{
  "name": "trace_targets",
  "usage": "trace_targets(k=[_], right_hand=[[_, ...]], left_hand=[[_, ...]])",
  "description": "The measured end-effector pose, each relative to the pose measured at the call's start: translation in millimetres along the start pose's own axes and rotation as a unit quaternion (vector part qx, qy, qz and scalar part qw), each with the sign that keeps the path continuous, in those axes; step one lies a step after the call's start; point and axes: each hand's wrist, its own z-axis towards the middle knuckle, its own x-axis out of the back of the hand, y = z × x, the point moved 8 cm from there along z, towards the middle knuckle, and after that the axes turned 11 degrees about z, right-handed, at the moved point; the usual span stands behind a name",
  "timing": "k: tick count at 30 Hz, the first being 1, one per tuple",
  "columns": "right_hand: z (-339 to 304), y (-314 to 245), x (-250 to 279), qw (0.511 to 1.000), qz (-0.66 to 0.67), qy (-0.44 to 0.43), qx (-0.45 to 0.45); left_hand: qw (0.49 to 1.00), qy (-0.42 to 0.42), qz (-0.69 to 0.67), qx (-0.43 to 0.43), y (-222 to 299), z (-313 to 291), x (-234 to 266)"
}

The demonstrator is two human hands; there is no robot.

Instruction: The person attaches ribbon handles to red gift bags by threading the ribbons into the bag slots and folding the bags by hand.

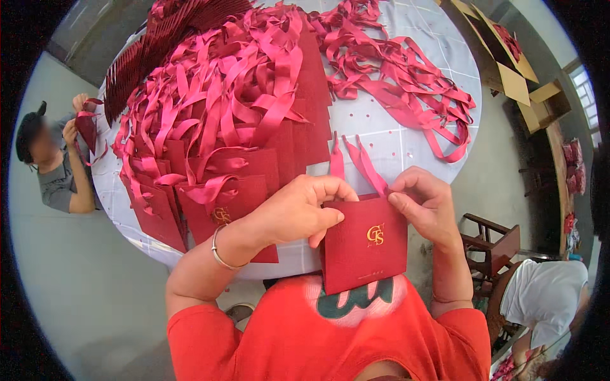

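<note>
Light-looking, creasable bag [356,254], best held by rim, is pinched there by left hand [302,206]; ribbon [366,164] by right hand [429,204].

- From your head, the left fisheye looks steeply down past your red shirt [273,336].
- It faces forward across the counter [438,32], upright.
- It sits near your hands [305,206] [428,204], yet its wide circle takes in surrounding floor [89,286].

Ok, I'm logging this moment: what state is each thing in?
Red bag: held by top edge
Pink ribbon: pinched, tips loose
Left hand: closed on red bag
Right hand: closed on pink ribbon
Piled bags: overlapping
Ribbons over them: loose, crisscrossed
Separate ribbons: tangled heap
Larger cardboard box: open
Smaller cardboard box: open
</note>
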Motion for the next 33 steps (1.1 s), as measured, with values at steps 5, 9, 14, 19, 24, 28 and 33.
trace_targets(k=[5,9,14,19,24,28,33], right_hand=[[1.1,-6.6,-6.8,0.998,-0.052,0.012,0.027],[1.4,3.0,-4.9,1.0,-0.003,0.002,0.017],[3.3,1.8,-9.0,1.0,0.024,-0.012,0.012],[4.2,-2.2,-12.2,0.999,0.02,-0.028,0.031],[3.2,-3.4,-14.3,0.999,0.032,-0.026,0.028],[2.6,-4.6,-11.3,0.999,0.03,-0.016,0.04],[0.9,-7.3,-6.8,0.998,0.012,0.011,0.054]], left_hand=[[0.999,-0.024,-0.04,0.015,-0.6,-0.1,-3.3],[0.995,-0.047,-0.089,0.007,-5.1,1.6,-6.8],[0.989,-0.095,-0.11,-0.027,-3.6,2.2,-11.6],[0.99,-0.099,-0.092,-0.043,-4.4,1.9,-10.8],[0.992,-0.083,-0.075,-0.06,-14.9,5.2,-8.5],[0.993,-0.082,-0.074,-0.035,-10.1,1.8,-6.7],[0.993,-0.038,-0.104,-0.042,-11.9,3.5,-6.5]])
